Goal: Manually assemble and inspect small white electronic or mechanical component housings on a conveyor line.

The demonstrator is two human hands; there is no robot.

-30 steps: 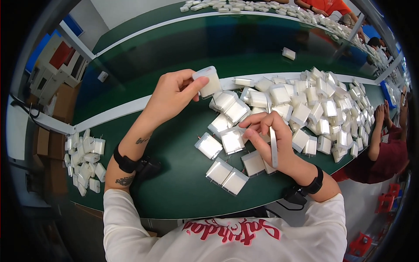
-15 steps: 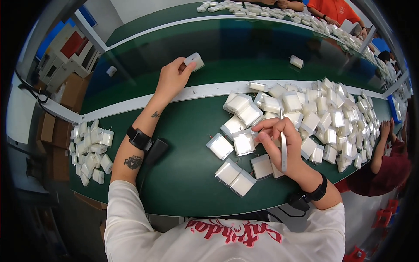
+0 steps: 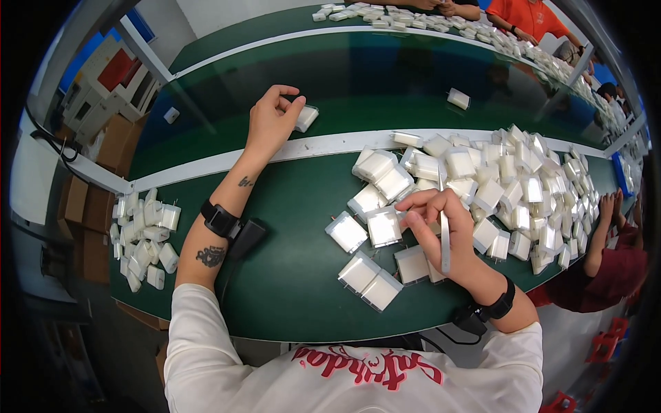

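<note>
My left hand is over the dark green belt, fingers open and apart. Just beyond its thumb, a small white box-shaped piece rests on the belt. My right hand is closed round slim metal tweezers, which point away from me. Its fingertips are at the edge of a white boxy piece on the green table; whether they grip it I cannot tell. Similar pieces lie singly and in pairs near that hand, some with thin prongs. Behind it is a large heap of them.
A smaller pile of white pieces sits at the table's left end. A white rail divides table from belt. Two more pieces ride the belt, one far left, one right. Other people work across the belt and at right.
My left hand has let go of the white piece, which now lies on the belt. The other pieces on the belt have shifted left. My right hand has barely moved.
</note>
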